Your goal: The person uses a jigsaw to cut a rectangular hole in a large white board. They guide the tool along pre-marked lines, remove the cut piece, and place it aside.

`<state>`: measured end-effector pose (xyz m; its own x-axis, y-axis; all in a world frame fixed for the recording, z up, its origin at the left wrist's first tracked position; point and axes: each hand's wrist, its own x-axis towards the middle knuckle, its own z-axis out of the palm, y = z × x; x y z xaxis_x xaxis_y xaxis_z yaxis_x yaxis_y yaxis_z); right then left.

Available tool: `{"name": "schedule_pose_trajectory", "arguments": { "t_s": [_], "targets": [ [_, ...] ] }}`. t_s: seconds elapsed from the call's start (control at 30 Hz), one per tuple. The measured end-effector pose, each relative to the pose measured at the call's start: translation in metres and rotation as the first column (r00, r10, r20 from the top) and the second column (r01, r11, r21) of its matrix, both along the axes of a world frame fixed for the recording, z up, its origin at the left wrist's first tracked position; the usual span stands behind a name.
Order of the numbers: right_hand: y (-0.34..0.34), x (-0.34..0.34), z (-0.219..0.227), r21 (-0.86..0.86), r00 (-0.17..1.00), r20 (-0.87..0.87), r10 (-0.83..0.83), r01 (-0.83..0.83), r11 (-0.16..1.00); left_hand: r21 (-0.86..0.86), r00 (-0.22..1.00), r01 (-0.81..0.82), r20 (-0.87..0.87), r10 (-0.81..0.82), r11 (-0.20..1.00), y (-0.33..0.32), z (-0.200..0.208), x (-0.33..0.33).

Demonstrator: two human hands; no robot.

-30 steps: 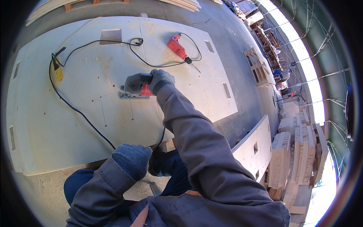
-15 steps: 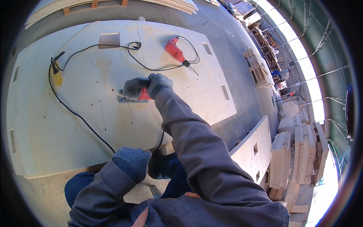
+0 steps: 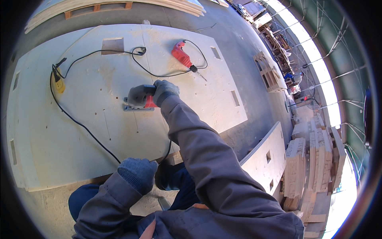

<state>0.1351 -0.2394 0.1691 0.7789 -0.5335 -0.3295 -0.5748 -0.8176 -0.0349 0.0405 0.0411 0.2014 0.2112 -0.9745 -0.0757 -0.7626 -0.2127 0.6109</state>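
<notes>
Little moves since the earlier frame: only the whole view slides, so that the pale board (image 3: 79, 151) sits slightly lower, while the jigsaw (image 3: 139, 95) keeps its place upon it, near two thin slits. Right hand (image 3: 165, 91), gloved, is curled around the rear of its handle, seemingly because this gives control from behind. Left hand (image 3: 139, 169) is closed in a fist just beyond the board's near edge; black cable (image 3: 84, 127) appears on both sides of it, so probably it pinches this slack to keep it off the saw, though the fingertips I cannot see. Red drill (image 3: 181, 55) lies well apart, presumably put aside for free room.
</notes>
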Motion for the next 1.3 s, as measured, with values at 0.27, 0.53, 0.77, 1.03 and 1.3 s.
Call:
{"name": "schedule_pose_trajectory", "arguments": {
  "t_s": [0.27,0.53,0.77,1.03,1.3],
  "targets": [
    [-0.004,0.0,-0.01,-0.032,0.998,0.065,0.014,-0.012,0.999,0.008,1.0,0.006,0.029,-0.006,1.0,0.0,0.0,-0.001],
    [0.003,-0.002,0.001,0.008,0.998,0.062,-0.009,0.008,1.0,0.051,1.0,0.021,0.017,-0.022,0.998,-0.004,0.004,0.002],
    [-0.001,-0.006,-0.002,0.041,0.998,0.061,-0.022,0.019,0.999,-0.005,1.0,0.003,0.03,-0.002,1.0,-0.006,0.0,-0.005],
    [-0.008,-0.013,0.007,0.035,0.996,0.086,-0.024,0.021,0.999,-0.012,0.999,-0.005,0.047,0.006,1.0,-0.015,-0.001,-0.012],
    [-0.013,-0.007,-0.029,-0.045,0.988,0.149,0.036,-0.029,0.999,0.276,0.991,0.115,-0.094,-0.092,0.954,-0.013,0.002,0.005]
  ]
}}
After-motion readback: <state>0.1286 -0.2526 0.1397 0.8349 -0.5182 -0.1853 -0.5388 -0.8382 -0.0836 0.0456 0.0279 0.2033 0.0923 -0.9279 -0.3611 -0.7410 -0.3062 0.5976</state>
